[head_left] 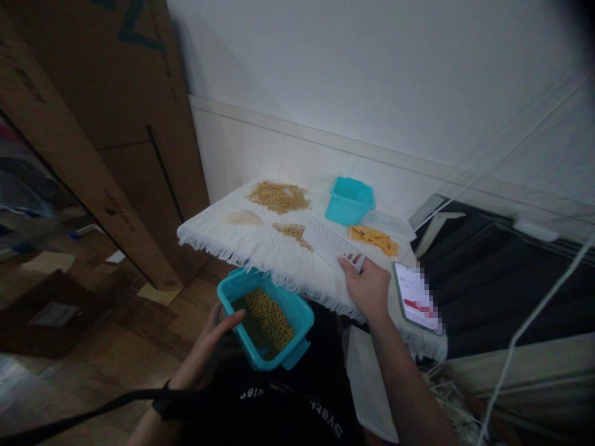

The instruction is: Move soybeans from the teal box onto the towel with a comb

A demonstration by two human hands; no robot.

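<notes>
My left hand (218,334) grips the left rim of a teal plastic container (304,316), thumb over the edge. Yellow soybeans (274,316) lie inside it, with darker green ones at the left. The container is just below the table's fringed front edge. In my right hand (369,285) is a white plastic piece with a row of slots (328,241), held by its near end over the cloth. Its far left end is beside a small patch of soybeans (295,234). A larger soybean pile (279,196) and a pale grain pile (242,217) lie on the cloth.
On the white fringed cloth (209,226) stand a second teal container (348,201), a clear lid (388,224), an orange cloth (374,240) and a phone (416,297) at the right edge. A large cardboard box (116,124) rises at left. White cords hang at right.
</notes>
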